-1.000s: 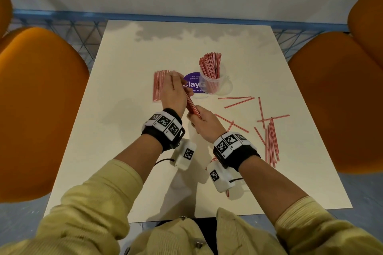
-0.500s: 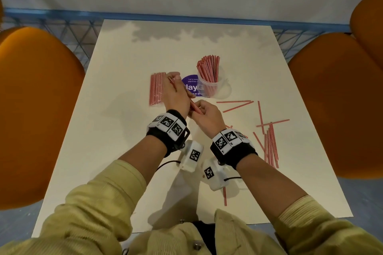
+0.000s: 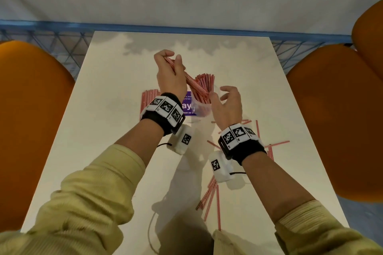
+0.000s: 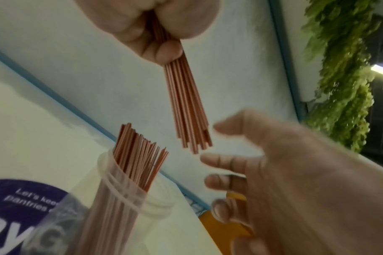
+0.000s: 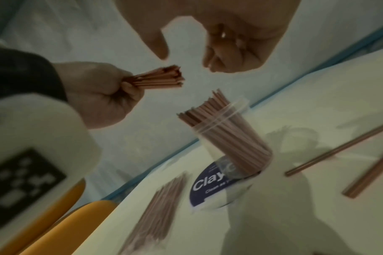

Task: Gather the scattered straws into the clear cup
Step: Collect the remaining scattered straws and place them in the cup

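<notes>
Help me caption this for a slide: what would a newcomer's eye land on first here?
First, the left hand raised above the table, gripping a bundle of red straws whose lower ends hang just above the clear cup, already packed with straws. Next, the right hand, empty with fingers loosely spread beside the cup. Then the loose straws scattered near the table's front right, and a neat pile of straws left of the cup.
</notes>
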`<state>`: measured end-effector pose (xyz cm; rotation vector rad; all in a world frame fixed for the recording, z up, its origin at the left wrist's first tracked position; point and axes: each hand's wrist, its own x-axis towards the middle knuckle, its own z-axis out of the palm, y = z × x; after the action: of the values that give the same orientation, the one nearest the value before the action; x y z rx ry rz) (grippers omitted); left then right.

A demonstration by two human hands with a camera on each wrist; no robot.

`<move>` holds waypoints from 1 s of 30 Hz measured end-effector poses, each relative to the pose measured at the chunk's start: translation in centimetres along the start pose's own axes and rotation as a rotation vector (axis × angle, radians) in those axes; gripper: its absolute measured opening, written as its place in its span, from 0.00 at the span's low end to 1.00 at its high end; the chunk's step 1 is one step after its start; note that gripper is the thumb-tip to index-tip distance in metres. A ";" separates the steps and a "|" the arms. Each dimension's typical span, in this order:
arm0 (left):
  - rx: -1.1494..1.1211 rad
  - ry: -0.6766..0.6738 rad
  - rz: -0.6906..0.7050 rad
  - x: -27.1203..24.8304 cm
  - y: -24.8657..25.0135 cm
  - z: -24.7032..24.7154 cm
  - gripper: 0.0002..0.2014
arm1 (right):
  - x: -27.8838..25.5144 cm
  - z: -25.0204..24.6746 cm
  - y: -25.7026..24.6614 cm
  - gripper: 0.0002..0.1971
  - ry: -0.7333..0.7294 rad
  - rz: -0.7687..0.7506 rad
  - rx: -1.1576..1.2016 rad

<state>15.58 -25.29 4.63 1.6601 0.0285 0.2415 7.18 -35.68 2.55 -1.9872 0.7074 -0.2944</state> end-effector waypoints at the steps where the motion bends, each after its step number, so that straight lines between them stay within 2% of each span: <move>1: 0.028 -0.007 0.016 0.5 -0.2 0.5 0.05 | 0.9 -0.1 0.4 0.22 -0.005 0.046 -0.045; 4: 0.136 -0.054 0.080 0.9 -1.2 2.0 0.05 | 2.9 0.1 1.6 0.26 -0.108 0.141 -0.154; 6: 0.218 -0.089 0.095 0.5 -2.0 2.7 0.09 | 3.7 0.3 2.0 0.28 -0.179 0.207 -0.185; 9: 0.351 -0.143 0.123 -0.4 -3.2 3.5 0.11 | 4.2 0.6 2.3 0.28 -0.245 0.274 -0.105; 12: 0.491 -0.206 0.136 -1.2 -4.3 3.8 0.14 | 4.1 0.7 2.4 0.26 -0.252 0.280 -0.036; 17: 0.714 -0.438 0.133 -1.9 -5.6 3.6 0.24 | 4.1 0.7 2.8 0.26 -0.254 0.266 0.008; 20: 0.782 -0.519 0.143 -1.7 -4.9 2.7 0.28 | 4.2 0.8 3.2 0.26 -0.242 0.242 -0.002; 22: 0.678 -0.473 0.112 -2.1 -4.3 1.9 0.30 | 4.1 0.5 3.9 0.24 -0.199 0.230 -0.034; 24: 0.493 -0.338 0.057 -3.2 -4.1 1.1 0.32 | 3.7 -0.7 4.8 0.21 -0.130 0.255 -0.053; 26: 0.413 -0.214 0.013 -5.3 -4.2 0.2 0.31 | 3.4 -2.6 6.6 0.20 -0.064 0.292 -0.111; 28: 0.493 -0.230 -0.031 -7.7 -4.6 -0.5 0.29 | 2.9 -4.8 8.7 0.21 0.011 0.322 -0.221; 30: 0.583 -0.380 -0.080 -10.3 -5.3 -1.3 0.30 | 2.1 -6.8 10.6 0.25 0.057 0.413 -0.370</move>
<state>5.97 -25.16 -1.90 2.2560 -0.1322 -0.1655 1.86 -45.62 -3.37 -2.1169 1.2570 0.0336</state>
